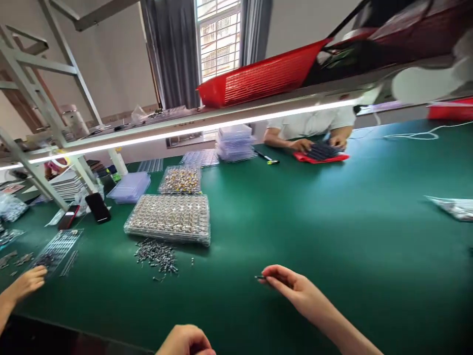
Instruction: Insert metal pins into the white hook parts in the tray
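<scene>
One small dark piece [259,277] sticks out from the fingertips of the person's right hand [293,287], which pinches it between thumb and fingers just above the green bench [332,231]. It looks light and stiff, perhaps slick, and so slight that it could easily slip; a gentle fingertip hold at one end should suit it. The left hand [185,340] is curled at the bottom edge; whether it holds anything cannot be told. Beyond lie a loose pile of tiny dark parts [157,255] and filled clear trays [170,215].
</scene>
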`<action>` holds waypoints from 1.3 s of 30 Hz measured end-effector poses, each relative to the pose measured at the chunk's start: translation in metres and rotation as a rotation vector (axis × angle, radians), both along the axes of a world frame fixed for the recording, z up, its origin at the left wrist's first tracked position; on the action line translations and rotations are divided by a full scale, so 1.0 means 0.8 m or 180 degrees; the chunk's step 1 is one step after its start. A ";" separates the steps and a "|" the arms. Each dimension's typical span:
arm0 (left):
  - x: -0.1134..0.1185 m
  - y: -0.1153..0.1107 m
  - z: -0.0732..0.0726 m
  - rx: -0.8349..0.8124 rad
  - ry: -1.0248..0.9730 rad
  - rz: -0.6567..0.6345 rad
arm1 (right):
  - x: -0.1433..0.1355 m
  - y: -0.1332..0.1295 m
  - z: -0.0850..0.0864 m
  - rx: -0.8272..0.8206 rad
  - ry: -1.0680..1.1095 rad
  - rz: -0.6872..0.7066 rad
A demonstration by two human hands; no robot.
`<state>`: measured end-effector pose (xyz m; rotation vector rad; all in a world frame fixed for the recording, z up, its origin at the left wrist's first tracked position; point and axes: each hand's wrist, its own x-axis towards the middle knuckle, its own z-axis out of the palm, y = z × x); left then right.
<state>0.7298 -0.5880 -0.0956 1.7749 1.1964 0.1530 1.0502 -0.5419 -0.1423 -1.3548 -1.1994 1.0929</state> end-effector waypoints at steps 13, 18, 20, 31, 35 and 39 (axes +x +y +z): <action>-0.163 0.097 0.004 0.1605 0.0071 0.0514 | -0.280 0.106 -0.001 0.0535 -0.0834 0.0517; -0.191 0.152 -0.011 0.1929 0.0135 0.0624 | -0.294 0.121 -0.003 0.0861 -0.1325 0.0411; -0.203 0.178 -0.014 0.2098 0.0220 0.0731 | -0.279 0.119 -0.010 0.0967 -0.1508 0.0106; -0.179 0.264 -0.052 0.2356 0.0193 0.0712 | -0.335 0.133 -0.053 0.1349 -0.1747 0.0028; -0.171 0.240 -0.055 0.2194 -0.0102 0.0605 | -0.363 0.112 -0.033 0.1619 -0.1531 0.0571; -0.196 0.227 -0.034 0.2061 -0.0443 0.0814 | -0.311 0.102 -0.007 0.1726 -0.1284 0.0581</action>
